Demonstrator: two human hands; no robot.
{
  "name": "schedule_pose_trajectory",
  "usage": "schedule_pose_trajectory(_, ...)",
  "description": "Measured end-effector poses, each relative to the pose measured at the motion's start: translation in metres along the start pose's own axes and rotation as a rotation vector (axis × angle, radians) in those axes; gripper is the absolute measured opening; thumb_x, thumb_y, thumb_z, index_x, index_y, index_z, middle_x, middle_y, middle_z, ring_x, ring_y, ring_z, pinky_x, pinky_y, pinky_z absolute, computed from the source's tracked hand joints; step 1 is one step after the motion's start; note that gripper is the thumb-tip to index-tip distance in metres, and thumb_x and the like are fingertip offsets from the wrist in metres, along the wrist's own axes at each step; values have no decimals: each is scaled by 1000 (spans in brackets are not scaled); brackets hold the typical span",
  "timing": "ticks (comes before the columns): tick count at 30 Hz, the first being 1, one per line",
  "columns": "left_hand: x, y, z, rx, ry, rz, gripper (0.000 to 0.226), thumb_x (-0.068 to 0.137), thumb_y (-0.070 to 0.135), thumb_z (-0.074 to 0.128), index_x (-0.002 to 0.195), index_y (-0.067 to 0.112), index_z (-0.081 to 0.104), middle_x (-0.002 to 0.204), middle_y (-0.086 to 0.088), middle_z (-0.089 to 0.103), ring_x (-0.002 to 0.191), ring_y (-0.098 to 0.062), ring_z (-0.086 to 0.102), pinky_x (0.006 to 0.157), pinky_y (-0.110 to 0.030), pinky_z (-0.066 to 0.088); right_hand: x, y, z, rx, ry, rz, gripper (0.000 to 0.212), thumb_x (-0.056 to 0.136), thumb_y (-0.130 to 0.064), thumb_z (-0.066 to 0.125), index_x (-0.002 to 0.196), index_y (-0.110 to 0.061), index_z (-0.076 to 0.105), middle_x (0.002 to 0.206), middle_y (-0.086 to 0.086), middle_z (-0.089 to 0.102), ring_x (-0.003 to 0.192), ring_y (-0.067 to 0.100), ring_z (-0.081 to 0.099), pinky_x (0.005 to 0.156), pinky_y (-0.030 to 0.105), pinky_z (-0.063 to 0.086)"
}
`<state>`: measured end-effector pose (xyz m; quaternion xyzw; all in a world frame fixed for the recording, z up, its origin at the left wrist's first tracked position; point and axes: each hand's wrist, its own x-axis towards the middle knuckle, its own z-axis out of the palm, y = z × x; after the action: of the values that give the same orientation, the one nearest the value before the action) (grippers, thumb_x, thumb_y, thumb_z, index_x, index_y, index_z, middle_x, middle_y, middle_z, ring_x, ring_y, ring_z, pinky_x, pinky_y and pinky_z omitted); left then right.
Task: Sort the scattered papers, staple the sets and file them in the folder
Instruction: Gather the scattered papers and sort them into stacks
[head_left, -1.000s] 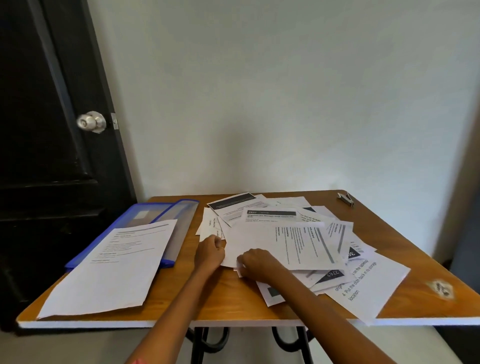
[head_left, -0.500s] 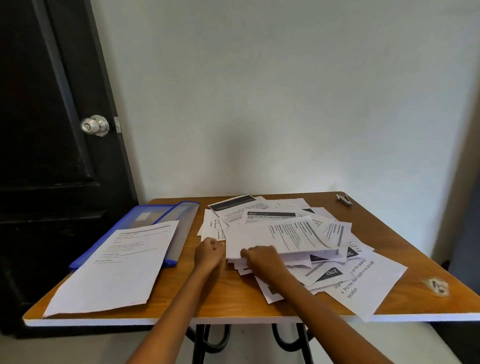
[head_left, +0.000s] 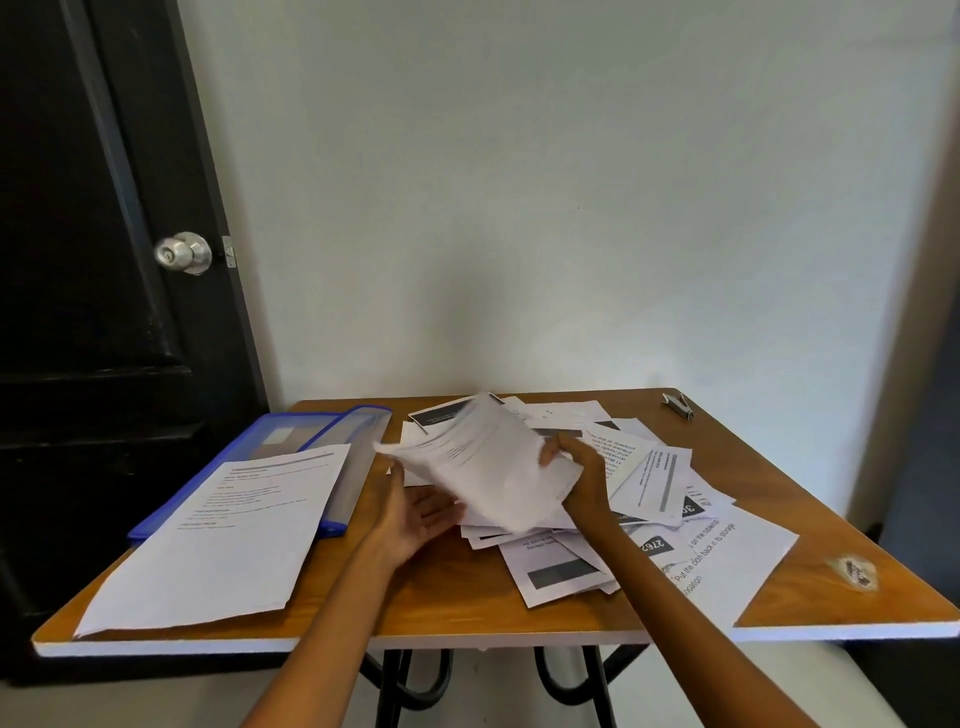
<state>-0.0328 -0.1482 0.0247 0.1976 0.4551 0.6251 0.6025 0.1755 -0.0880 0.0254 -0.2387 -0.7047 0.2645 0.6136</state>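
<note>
papers (head_left: 498, 462) | R hand (head_left: 584, 475) grips lifted sheaf | L hand (head_left: 415, 512) splayed | label "2762" (head_left: 655, 545)

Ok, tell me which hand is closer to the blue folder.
Left. The left hand is beside the blue folder, just off its right edge; the right hand grips the lifted sheets farther right.

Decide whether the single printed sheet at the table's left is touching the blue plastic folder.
Touching. In the head view, the single printed sheet lies across the blue plastic folder, covering its near part, with no gap visible.
</note>
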Motion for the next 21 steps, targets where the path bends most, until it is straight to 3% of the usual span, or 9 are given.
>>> schedule_pose_trajectory(3,-2,4,-1,38,-4,75,54,92,59,38,116,15,59,115,-13,63,98,-32,62,69,-40,56,-10,9,-5,-124,-226,48,19,75,-22,52,65,-37,59,76,-20,59,75,5,56,65,15,44)
schedule_pose_trajectory(5,-7,5,-6,155,62,98,27,94,32,51,113,13,55,110,-14,62,89,-29,61,68,-38,54,-12,13,-9,-202,-350,98,24,77,-16,59,65,-37,61,87,-18,60,85,12,58,72,20,50)
schedule_pose_trajectory(7,-10,5,-12,281,133,56,28,85,9,58,112,10,50,115,-20,58,92,-33,58,75,-41,51,-12,12,-12,-122,-406,190,23,84,-5,62,86,-28,63,104,-6,58,94,16,59,75,22,55)
schedule_pose_trajectory(9,-14,6,-13,284,114,59,36,79,-4,55,112,10,50,121,-22,56,103,-37,55,83,-44,49,-10,1,-13,23,-347,456,19,94,-11,52,110,-22,55,110,-1,55,92,17,62,67,24,57)
schedule_pose_trajectory(11,-14,7,-11,294,76,133,37,78,-12,51,107,11,55,121,-21,57,108,-37,55,89,-46,49,-6,-9,-14,87,-291,687,24,99,-30,43,121,-22,48,107,0,58,87,18,63,60,25,55)
schedule_pose_trajectory(14,-12,11,-8,284,34,222,38,81,-16,51,104,13,58,119,-21,59,105,-36,57,91,-48,49,1,-15,-12,7,-289,783,37,96,-50,35,117,-24,51,104,-2,60,86,14,60,58,21,49)
schedule_pose_trajectory(17,-17,19,-2,332,57,212,41,82,-17,49,111,12,52,119,-18,57,105,-34,54,93,-46,46,9,-23,-12,-2,-261,855,41,95,-55,29,105,-24,53,93,-4,61,76,12,60,56,19,45)
schedule_pose_trajectory(21,-24,28,5,407,86,248,48,81,-17,50,122,9,50,123,-18,57,108,-34,54,90,-43,47,21,-25,-16,111,-146,944,50,92,-62,27,94,-23,59,95,2,63,95,26,61,87,38,48)
